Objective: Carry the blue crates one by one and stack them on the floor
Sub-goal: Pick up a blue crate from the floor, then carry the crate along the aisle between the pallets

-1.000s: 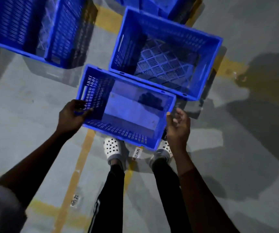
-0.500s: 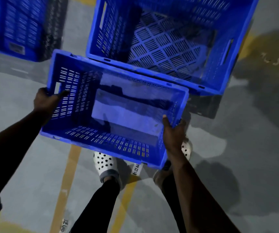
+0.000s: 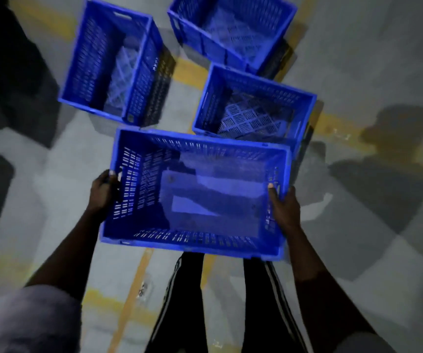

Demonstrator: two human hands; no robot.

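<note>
- Since half a second ago the carried crate [image 3: 200,239] has come up toward the camera and now hides the shoes that showed beneath it. More of the floor [image 3: 363,62] has also come into view.
- The left hand [image 3: 104,193] grips the crate's left short end, fingers curled round the slotted wall at its handle opening.
- The right hand [image 3: 285,211] grips the right short end, with the thumb lying over the rim on the inside and the rest of the hand outside.
- The crate is held level in front of the person, above the black striped trousers [image 3: 180,301], and nothing is in it.
- Three more blue crates stand open-side up beyond it: the left crate [image 3: 85,59], the far crate [image 3: 200,44] and the middle crate [image 3: 256,94].
- The carried crate's far right corner overlaps the middle crate's near rim in view; whether they touch cannot be told.
- Yellow lines [image 3: 131,289] cross the grey floor.
</note>
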